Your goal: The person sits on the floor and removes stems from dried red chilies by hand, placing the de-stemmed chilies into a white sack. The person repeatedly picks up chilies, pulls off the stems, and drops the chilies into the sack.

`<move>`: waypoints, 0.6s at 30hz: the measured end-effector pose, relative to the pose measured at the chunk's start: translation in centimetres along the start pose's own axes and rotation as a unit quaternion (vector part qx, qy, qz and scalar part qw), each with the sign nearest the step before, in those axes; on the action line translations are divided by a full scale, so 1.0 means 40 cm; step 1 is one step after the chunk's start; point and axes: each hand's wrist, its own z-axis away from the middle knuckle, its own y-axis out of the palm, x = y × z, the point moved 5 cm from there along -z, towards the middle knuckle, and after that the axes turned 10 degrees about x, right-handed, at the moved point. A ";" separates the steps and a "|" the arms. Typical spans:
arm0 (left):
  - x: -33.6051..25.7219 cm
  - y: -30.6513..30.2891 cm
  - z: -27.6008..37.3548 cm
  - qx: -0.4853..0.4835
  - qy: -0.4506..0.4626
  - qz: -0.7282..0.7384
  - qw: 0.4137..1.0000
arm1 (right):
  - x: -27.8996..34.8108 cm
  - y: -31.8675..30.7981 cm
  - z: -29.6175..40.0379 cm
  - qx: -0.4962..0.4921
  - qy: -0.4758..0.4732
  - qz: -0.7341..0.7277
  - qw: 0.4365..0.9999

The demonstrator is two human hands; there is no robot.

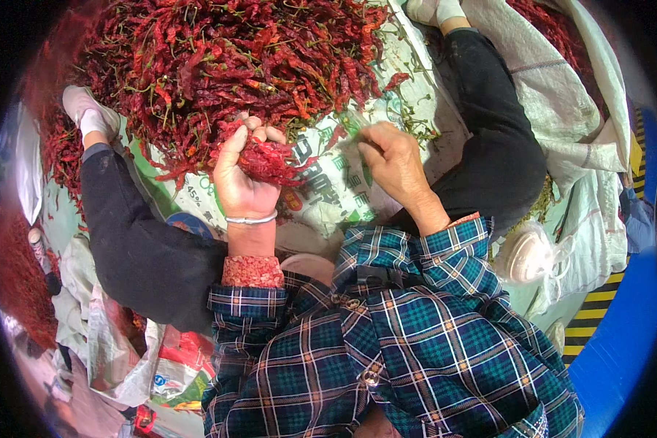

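My left hand (249,180), with a metal bangle at its wrist, is palm up and curled around a bunch of dried red chili peppers (271,159). To its right is my right hand (391,156), slightly blurred, its thumb and index finger close together; whether a small stem is between them I cannot tell. A large heap of dried red chili peppers with stems (241,60) lies just beyond both hands. Under the hands spreads a printed woven plastic sack (328,175). Loose green-brown chili stems (424,128) are scattered on it to the right, near a single loose pepper (397,81).
My legs in dark trousers (137,235) frame the heap. A white woven sack (547,82) with peppers stands at the right, above a tied clear plastic bag (525,254). More sacks (115,350) lie lower left. Blue flooring (618,328) and a black-yellow striped edge (594,306) curve along the right.
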 end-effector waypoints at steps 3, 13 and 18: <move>0.024 0.000 0.005 0.020 -0.027 0.027 0.999 | 0.077 0.037 -0.030 -0.019 -0.103 -0.145 0.984; -0.027 0.050 0.012 0.042 -0.036 0.176 0.983 | -0.054 0.036 -0.021 -0.045 0.060 0.120 0.990; -0.071 0.093 0.035 0.095 -0.038 0.289 0.952 | -0.002 0.150 -0.033 0.050 -0.054 0.198 0.977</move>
